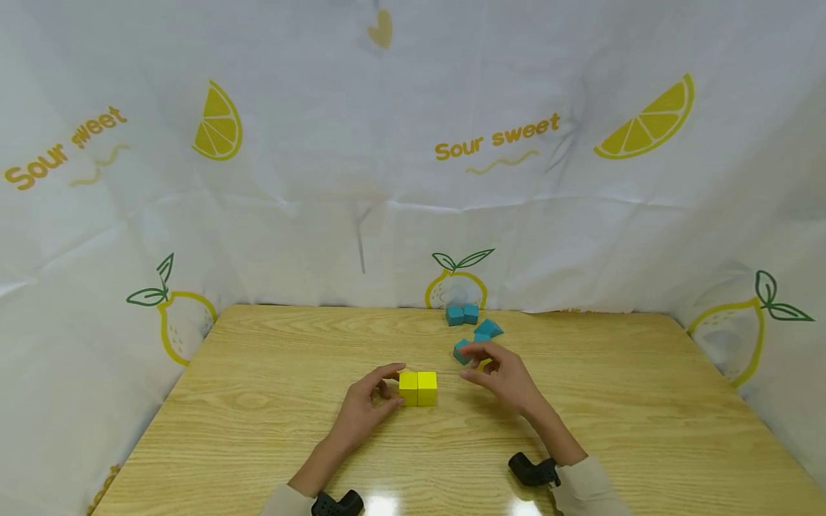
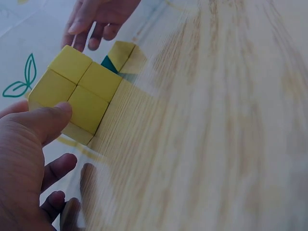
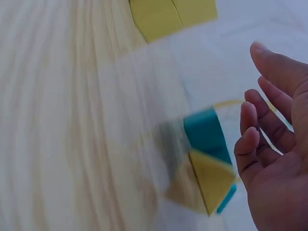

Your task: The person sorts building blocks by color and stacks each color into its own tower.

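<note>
The yellow blocks point(image 1: 417, 389) seem steadied, pinched by the left hand point(image 1: 364, 407); for the yellow wedge point(image 3: 211, 179) nearer the counter's point(image 1: 645, 401) far edge, the right hand point(image 1: 503, 376) (half-open, empty) must be closed.

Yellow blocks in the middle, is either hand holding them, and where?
The left hand holds the yellow blocks by their left end, thumb on the near face, fingers toward the far side. The right hand holds nothing.
</note>
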Motion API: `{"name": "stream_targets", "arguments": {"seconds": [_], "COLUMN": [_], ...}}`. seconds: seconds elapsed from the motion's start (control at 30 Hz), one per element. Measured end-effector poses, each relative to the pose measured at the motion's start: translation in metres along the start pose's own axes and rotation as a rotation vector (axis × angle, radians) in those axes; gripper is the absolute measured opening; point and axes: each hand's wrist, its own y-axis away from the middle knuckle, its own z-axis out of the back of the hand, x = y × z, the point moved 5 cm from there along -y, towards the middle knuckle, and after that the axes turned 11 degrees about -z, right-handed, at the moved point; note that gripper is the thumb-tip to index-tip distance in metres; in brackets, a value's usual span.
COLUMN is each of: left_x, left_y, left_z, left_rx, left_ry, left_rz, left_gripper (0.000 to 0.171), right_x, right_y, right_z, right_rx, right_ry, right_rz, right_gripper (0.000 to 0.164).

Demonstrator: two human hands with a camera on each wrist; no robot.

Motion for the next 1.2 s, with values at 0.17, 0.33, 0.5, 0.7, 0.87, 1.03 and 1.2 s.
{"name": "stream_targets", "arguments": {"seconds": [0.17,0.33,0.5,0.7,0.87,1.03,1.2], "left_x": [0.000,0.000,0.000,0.000,0.000,0.000,0.000], "left_y": [0.000,0.000,0.001,0.000,0.001,0.001,0.001], "left_z": [0.000,0.000,-0.001,-0.001,-0.001,-0.002,-0.001], "left_rx": [0.002,0.005,0.004,0.005,0.010,0.013,0.007], "left_ry": [-0.001,-0.006,-0.017,-0.022,-0.025,-0.027,-0.028], "left_rz": [-0.007,-0.011,-0.014,-0.017,-0.008,0.002,-0.008], "left_gripper": [0.054,0.053,0.054,0.055,0.054,0.054,0.054], "right_x": [-0.033,-0.054,-0.066,-0.074,-0.078,-0.077,-0.075], "right_y": [-0.003,-0.002,-0.002,-0.003,-0.003,-0.001,0.000], "right_z": [0.023,0.036,0.036,0.035,0.033,0.032,0.032], "right_rx": [-0.086,-0.128,-0.135,-0.134,-0.119,-0.124,-0.124], "right_ry": [0.027,0.032,0.076,0.123,0.136,0.135,0.157], "right_rz": [-0.029,-0.050,-0.078,-0.130,-0.156,-0.142,-0.129], "right_gripper": [0.032,0.035,0.038,0.042,0.043,0.041,0.040]}}
